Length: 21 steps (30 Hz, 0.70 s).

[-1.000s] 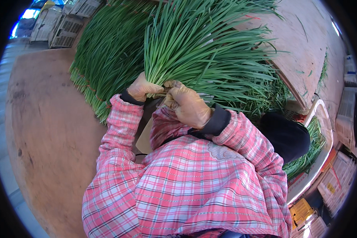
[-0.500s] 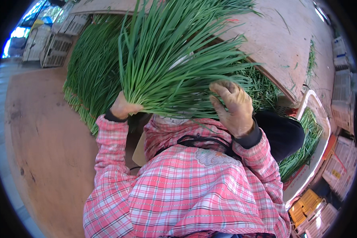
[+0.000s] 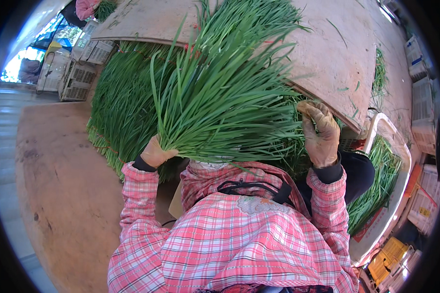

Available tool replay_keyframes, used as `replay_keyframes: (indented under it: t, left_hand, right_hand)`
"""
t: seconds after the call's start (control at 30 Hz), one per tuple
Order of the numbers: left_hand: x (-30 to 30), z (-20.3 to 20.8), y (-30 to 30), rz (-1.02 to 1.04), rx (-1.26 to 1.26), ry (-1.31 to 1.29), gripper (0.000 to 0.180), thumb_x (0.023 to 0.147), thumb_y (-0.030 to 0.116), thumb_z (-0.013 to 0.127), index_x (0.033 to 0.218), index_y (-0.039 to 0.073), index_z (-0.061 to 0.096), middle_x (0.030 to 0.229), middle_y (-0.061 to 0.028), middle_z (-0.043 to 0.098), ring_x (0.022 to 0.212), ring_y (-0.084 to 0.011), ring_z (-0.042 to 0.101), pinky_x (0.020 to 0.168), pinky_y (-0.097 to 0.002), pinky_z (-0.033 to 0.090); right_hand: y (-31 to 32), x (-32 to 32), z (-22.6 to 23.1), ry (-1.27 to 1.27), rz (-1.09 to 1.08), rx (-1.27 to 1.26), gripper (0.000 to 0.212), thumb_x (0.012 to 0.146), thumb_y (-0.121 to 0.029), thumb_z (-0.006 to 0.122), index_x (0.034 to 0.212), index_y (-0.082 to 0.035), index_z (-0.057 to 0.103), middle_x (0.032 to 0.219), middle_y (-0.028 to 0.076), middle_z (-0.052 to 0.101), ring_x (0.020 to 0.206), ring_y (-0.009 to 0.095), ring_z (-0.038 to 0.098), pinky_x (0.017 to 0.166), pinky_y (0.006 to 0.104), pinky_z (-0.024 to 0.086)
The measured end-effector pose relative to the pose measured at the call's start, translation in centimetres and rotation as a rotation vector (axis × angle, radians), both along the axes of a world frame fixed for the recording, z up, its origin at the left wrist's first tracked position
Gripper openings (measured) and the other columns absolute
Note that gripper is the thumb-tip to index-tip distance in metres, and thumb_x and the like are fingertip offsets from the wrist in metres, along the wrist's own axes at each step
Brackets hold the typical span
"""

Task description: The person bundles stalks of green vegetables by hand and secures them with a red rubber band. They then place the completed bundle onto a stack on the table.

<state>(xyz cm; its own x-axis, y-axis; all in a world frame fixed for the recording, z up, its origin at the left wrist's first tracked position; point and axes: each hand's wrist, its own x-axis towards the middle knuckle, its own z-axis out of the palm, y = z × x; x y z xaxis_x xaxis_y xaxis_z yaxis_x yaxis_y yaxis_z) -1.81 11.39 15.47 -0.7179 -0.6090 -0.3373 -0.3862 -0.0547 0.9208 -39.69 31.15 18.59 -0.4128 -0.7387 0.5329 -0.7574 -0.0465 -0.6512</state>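
My left hand (image 3: 157, 153), in a thin pale glove, is closed around the base of a large bunch of garlic chives (image 3: 225, 107). The long green leaves fan out up and to the right, in front of my lap. Off the right side of the fan is my right hand (image 3: 321, 134), in a stained glove, with its fingers curled in near the thumb. Whatever lies between those fingertips, if anything, is too small to make out.
Stacked bundles of chives (image 3: 127, 93) lie left of the bunch. A wooden board (image 3: 322, 63) carries more chives at its far edge. On the right stands a white basket (image 3: 401, 156) of greens, near crates (image 3: 388, 256). A brown board (image 3: 68, 195) is at left.
My right hand has moved right, away from the leaves, and its fingers have curled in. My left hand still grips the bunch, slightly lower in view. The view has shifted a little.
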Motion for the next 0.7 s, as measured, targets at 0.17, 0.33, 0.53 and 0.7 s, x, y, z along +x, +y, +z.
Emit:
replay_keyframes:
  t: [0.17,0.33,0.53,0.7]
  left_hand:
    - [-0.7,0.7,0.6,-0.004,-0.066,-0.027,0.046,0.074,-0.003,0.067,0.117,-0.001,0.052,0.11,-0.0072,0.063,0.099,-0.0165,0.058,0.089,-0.0324,0.045]
    - [-1.7,2.1,1.0,-0.079,-0.197,-0.105,0.048,0.075,-0.002,0.066,0.12,-0.001,0.05,0.112,-0.0076,0.061,0.1,-0.0166,0.057,0.091,-0.0323,0.044]
    - [-1.1,1.3,1.2,-0.051,-0.011,0.04,0.044,0.082,-0.002,0.059,0.124,0.0,0.047,0.119,-0.0074,0.058,0.108,-0.0169,0.053,0.096,-0.0337,0.041]
    - [-0.1,0.5,0.5,-0.037,0.045,0.031,0.044,0.081,-0.002,0.061,0.123,0.001,0.048,0.118,-0.0072,0.059,0.107,-0.0162,0.054,0.095,-0.0337,0.042]
  right_hand:
    - [-3.8,2.4,2.0,-0.265,0.081,-0.017,0.022,0.078,-0.006,0.066,0.1,-0.006,0.064,0.074,0.01,0.064,0.066,0.025,0.063,0.062,0.0327,0.049]
    - [-8.1,1.7,1.9,-0.431,0.048,0.131,0.026,0.08,-0.014,0.065,0.104,-0.005,0.062,0.072,0.012,0.064,0.065,0.027,0.063,0.061,0.0341,0.048]
    - [-7.3,2.3,1.6,0.06,0.161,0.243,0.02,0.077,-0.015,0.067,0.096,-0.01,0.066,0.086,0.01,0.066,0.074,0.028,0.064,0.062,0.0347,0.049]
    - [-3.8,3.2,1.6,-0.738,0.628,0.104,0.022,0.084,-0.019,0.062,0.091,0.001,0.069,0.077,0.008,0.065,0.063,0.014,0.061,0.056,0.0249,0.048]
